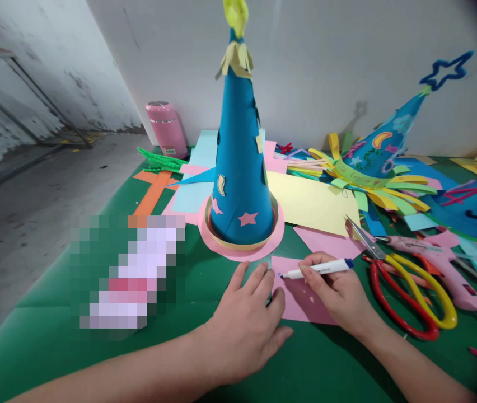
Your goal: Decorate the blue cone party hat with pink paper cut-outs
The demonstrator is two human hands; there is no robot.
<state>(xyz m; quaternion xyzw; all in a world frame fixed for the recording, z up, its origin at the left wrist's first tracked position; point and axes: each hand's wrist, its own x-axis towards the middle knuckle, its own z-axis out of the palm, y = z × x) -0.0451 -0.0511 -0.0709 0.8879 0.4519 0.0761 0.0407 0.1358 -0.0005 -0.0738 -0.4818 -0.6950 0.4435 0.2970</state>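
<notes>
Head view: right hand [334,288] pinches marker [318,270], left hand [250,319] half-open.

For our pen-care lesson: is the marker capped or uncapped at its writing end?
Uncapped: the marker in the right hand shows its bare tip at the pink paper.
</notes>
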